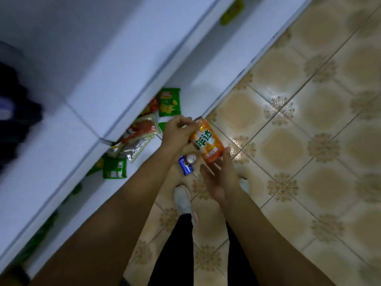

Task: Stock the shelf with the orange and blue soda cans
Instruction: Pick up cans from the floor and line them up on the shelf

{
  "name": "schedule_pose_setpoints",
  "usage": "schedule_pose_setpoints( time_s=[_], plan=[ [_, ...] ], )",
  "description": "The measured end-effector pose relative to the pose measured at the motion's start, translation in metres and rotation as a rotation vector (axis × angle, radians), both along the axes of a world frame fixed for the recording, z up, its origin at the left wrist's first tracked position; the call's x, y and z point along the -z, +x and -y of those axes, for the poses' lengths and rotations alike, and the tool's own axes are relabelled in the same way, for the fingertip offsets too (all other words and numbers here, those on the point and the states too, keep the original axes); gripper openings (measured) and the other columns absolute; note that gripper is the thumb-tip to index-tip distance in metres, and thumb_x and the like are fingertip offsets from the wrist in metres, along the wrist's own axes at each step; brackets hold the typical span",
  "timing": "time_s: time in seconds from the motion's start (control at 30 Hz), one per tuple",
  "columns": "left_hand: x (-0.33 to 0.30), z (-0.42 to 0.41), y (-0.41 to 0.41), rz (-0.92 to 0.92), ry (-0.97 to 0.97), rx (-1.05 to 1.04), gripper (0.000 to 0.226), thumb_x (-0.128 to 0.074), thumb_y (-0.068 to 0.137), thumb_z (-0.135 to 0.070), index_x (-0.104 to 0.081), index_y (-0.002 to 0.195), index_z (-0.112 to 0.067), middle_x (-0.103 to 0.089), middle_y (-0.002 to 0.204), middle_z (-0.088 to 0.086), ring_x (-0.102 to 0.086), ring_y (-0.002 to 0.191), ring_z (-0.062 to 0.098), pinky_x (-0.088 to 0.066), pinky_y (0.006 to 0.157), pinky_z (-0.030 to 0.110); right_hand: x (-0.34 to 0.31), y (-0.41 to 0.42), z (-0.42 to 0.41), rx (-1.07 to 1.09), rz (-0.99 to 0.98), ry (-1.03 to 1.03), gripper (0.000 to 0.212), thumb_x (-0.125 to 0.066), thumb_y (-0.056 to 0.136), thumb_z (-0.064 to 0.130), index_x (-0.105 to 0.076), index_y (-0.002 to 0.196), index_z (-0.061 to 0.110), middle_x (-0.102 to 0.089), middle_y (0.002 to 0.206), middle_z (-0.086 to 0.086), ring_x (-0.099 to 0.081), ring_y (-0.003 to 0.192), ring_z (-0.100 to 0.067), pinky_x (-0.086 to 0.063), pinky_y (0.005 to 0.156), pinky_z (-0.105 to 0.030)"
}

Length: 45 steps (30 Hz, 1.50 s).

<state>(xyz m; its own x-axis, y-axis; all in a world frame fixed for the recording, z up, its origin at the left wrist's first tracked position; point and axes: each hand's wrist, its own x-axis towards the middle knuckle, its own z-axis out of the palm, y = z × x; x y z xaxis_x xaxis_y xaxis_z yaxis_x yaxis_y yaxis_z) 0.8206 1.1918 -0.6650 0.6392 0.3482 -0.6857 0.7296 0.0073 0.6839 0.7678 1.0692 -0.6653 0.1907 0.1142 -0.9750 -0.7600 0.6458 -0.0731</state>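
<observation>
An orange soda can (pixel 208 141) with green characters on its label is tilted in the air above the floor. My left hand (pixel 178 133) grips its upper end with curled fingers. My right hand (pixel 218 178) is under the can's lower end with fingers straight, fingertips touching it. A blue soda can (pixel 185 167) with a silver top stands on the bottom shelf's edge, just below my left wrist. The white shelf unit (pixel 115 83) runs diagonally across the left of the view.
Green, red and silver snack packets (pixel 142 129) lie on the bottom shelf (pixel 210 87). Another green packet (pixel 232 12) sits further along. Beige patterned floor tiles (pixel 299 141) fill the right. My feet in white shoes (pixel 183 201) stand by the shelf.
</observation>
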Motion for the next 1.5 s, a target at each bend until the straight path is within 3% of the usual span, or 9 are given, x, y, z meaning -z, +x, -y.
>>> schedule_pose_setpoints(
  time_s=[0.13, 0.3, 0.63, 0.87, 1.0, 1.1, 1.23, 1.4, 1.5],
  plan=[
    [-0.133, 0.012, 0.004, 0.206, 0.094, -0.004, 0.030, -0.076, 0.078, -0.011, -0.056, 0.060, -0.025, -0.065, 0.097, -0.001, -0.064, 0.093, 0.023, -0.054, 0.079, 0.035, -0.115, 0.017, 0.008, 0.003, 0.145, 0.044, 0.038, -0.047, 0.098, 0.043, -0.063, 0.099, 0.008, -0.063, 0.089, -0.009, -0.059, 0.079, -0.020, -0.051, 0.077, -0.027],
    [-0.294, 0.023, -0.001, 0.513, 0.195, 0.079, 0.030, -0.077, 0.076, -0.011, -0.060, 0.058, -0.028, -0.066, 0.117, -0.004, -0.065, 0.103, 0.016, -0.055, 0.087, 0.040, -0.238, 0.023, 0.023, -0.091, 0.337, 0.217, 0.051, -0.054, 0.092, 0.040, -0.059, 0.123, 0.000, -0.065, 0.120, -0.017, -0.066, 0.103, -0.027, -0.053, 0.088, -0.033],
    [-0.522, 0.022, -0.024, 0.902, 0.360, 0.074, 0.022, -0.077, 0.077, -0.009, -0.061, 0.065, -0.019, -0.066, 0.115, 0.002, -0.067, 0.097, 0.016, -0.057, 0.083, 0.034, -0.424, 0.061, 0.011, -0.200, 0.870, 0.622, 0.061, -0.053, 0.086, 0.047, -0.054, 0.132, 0.008, -0.061, 0.127, -0.018, -0.052, 0.125, -0.038, -0.055, 0.089, -0.046],
    [-0.569, 0.013, -0.052, 1.004, 0.430, 0.011, 0.017, -0.077, 0.078, -0.016, -0.064, 0.087, -0.024, -0.066, 0.112, -0.001, -0.066, 0.098, 0.010, -0.056, 0.081, 0.026, -0.470, 0.039, -0.013, -0.239, 0.961, 0.791, 0.045, -0.054, 0.087, 0.043, -0.073, 0.105, 0.006, -0.068, 0.114, -0.018, -0.067, 0.099, -0.031, -0.057, 0.085, -0.044],
    [-0.568, 0.001, -0.077, 0.934, 0.377, -0.009, 0.053, -0.074, 0.081, -0.023, -0.050, 0.128, -0.025, -0.055, 0.130, -0.003, -0.059, 0.108, 0.006, -0.054, 0.083, 0.019, -0.475, 0.019, -0.025, -0.305, 0.925, 0.821, 0.045, -0.056, 0.085, 0.043, -0.075, 0.102, 0.006, -0.067, 0.118, -0.019, -0.063, 0.111, -0.034, -0.055, 0.089, -0.046],
    [-0.569, -0.015, -0.104, 0.840, 0.352, 0.031, 0.084, -0.078, 0.069, -0.033, -0.037, 0.141, -0.029, -0.056, 0.122, -0.011, -0.061, 0.104, 0.005, -0.054, 0.084, 0.021, -0.482, -0.002, -0.039, -0.353, 0.907, 0.831, 0.049, -0.055, 0.086, 0.043, -0.065, 0.119, 0.008, -0.066, 0.120, -0.017, -0.064, 0.112, -0.032, -0.053, 0.092, -0.045],
    [-0.571, -0.042, -0.150, 0.824, 0.432, 0.016, 0.097, -0.084, 0.062, -0.029, -0.030, 0.143, -0.030, -0.056, 0.120, -0.015, -0.063, 0.101, 0.002, -0.054, 0.082, 0.019, -0.495, -0.039, -0.069, -0.433, 0.892, 0.865, 0.047, -0.051, 0.091, 0.043, -0.062, 0.121, 0.009, -0.068, 0.117, -0.015, -0.068, 0.104, -0.028, -0.055, 0.090, -0.043],
    [-0.570, -0.090, -0.237, 0.872, 0.495, -0.103, 0.080, -0.084, 0.065, -0.012, -0.039, 0.129, -0.028, -0.063, 0.113, -0.011, -0.064, 0.097, -0.004, -0.050, 0.076, 0.011, -0.511, -0.111, -0.127, -0.560, 0.858, 0.928, 0.046, -0.047, 0.096, 0.045, -0.063, 0.119, 0.009, -0.069, 0.116, -0.013, -0.069, 0.102, -0.024, -0.059, 0.082, -0.037],
    [-0.575, -0.124, -0.304, 0.844, 0.615, -0.173, 0.082, -0.087, 0.061, -0.020, -0.042, 0.128, -0.029, -0.064, 0.112, -0.015, -0.063, 0.099, -0.006, -0.051, 0.082, 0.013, -0.522, -0.171, -0.169, -0.630, 0.825, 0.994, 0.046, -0.048, 0.095, 0.045, -0.064, 0.118, 0.008, -0.070, 0.114, -0.012, -0.070, 0.099, -0.023, -0.059, 0.080, -0.037]
  ],
)
